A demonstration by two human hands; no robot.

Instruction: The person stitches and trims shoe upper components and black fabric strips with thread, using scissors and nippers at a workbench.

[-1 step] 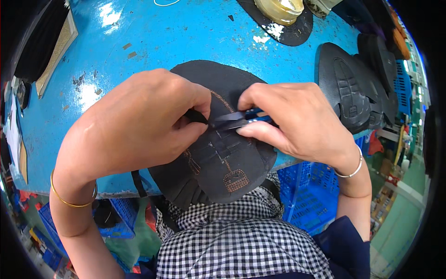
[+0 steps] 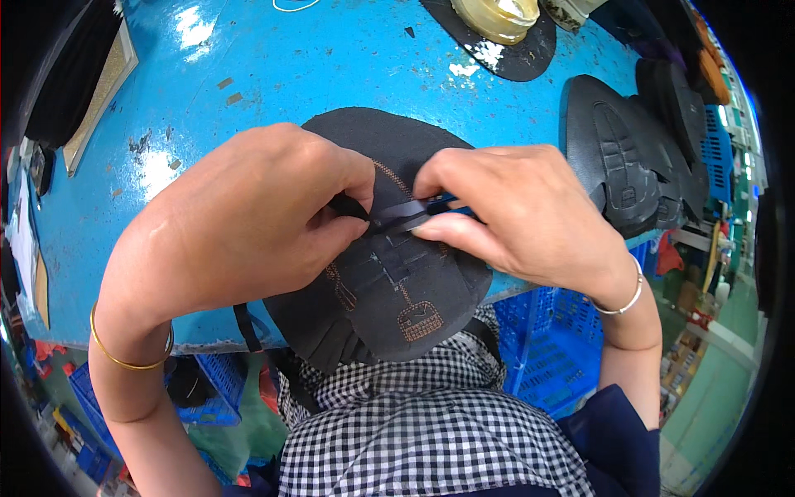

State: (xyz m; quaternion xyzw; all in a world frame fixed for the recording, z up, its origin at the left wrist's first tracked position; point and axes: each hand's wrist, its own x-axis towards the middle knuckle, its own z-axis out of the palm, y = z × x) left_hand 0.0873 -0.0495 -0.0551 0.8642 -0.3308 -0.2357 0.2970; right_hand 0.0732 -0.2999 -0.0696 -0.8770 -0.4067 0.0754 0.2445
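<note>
A rounded black sheet piece (image 2: 368,131) lies in front of me over the table's near edge, with orange-brown zigzag stitching and woven strips across its middle. My left hand (image 2: 240,219) is closed above its left part, pinching the end of a black strip (image 2: 351,207) between thumb and fingers. In my right hand (image 2: 522,215) are thread snips (image 2: 401,210) with blue handles, thumb on one side and fingers on the other. Their blades point left, close together at the tip of that strip. Whether they touch it I cannot tell.
More black stitched pieces (image 2: 609,149) are stacked at the right of the blue table (image 2: 273,50). A pale round container (image 2: 501,18) stands on a dark sheet at the back, beside white crumbs. Blue plastic crates (image 2: 551,344) sit below the near edge.
My right hand has shifted slightly left with the snips, and their blades have drawn closer together near the strip. My left hand is almost unmoved.
</note>
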